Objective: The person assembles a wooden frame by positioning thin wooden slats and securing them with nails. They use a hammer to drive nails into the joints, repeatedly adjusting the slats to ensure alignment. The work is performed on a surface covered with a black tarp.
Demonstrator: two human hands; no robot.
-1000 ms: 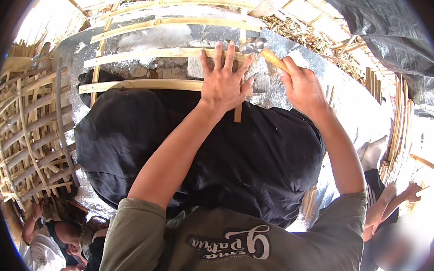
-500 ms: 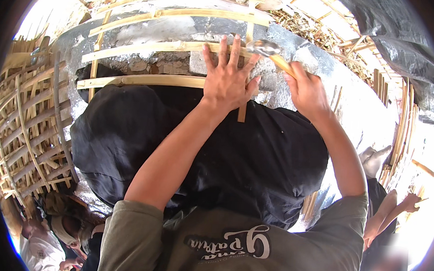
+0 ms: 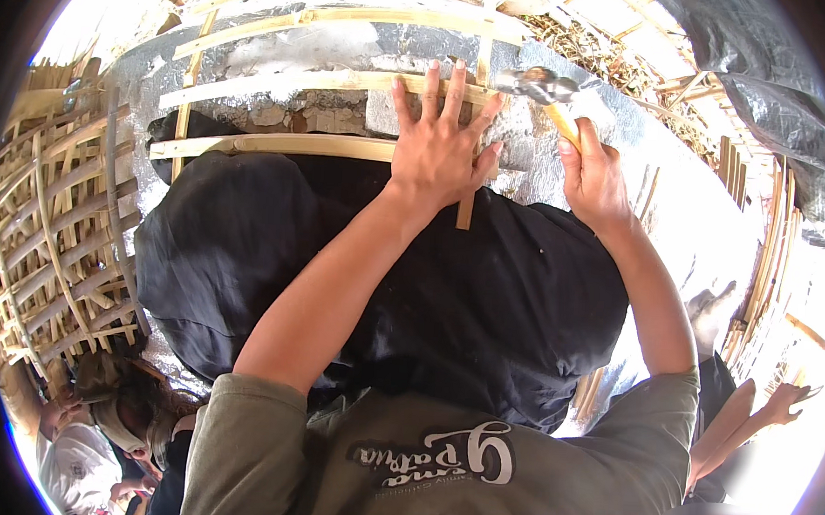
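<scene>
My left hand (image 3: 434,151) lies with fingers spread over the right end of a bamboo frame. Its fingertips rest across one bamboo slat (image 3: 281,89), and its palm covers the end of the nearer slat (image 3: 278,144). An upright bamboo strip (image 3: 465,211) crosses under the slats and pokes out below my palm. My right hand (image 3: 599,174) is closed round the yellow handle of a hammer (image 3: 544,89). The metal head, blurred by motion, is raised just right of my left fingertips, near the crossing of slat and strip. Whether a nail is there cannot be seen.
Woven bamboo panels (image 3: 64,239) stand at the left. Bamboo strips (image 3: 767,248) lie at the right, and dark plastic sheeting (image 3: 776,81) hangs above. Black cloth (image 3: 448,297) covers my lap. Other people sit at lower left (image 3: 84,469) and lower right (image 3: 735,428).
The hammer has come up and to the right, away from the slat by my left fingers. My left hand stays spread on the frame, which sits slightly higher in view.
</scene>
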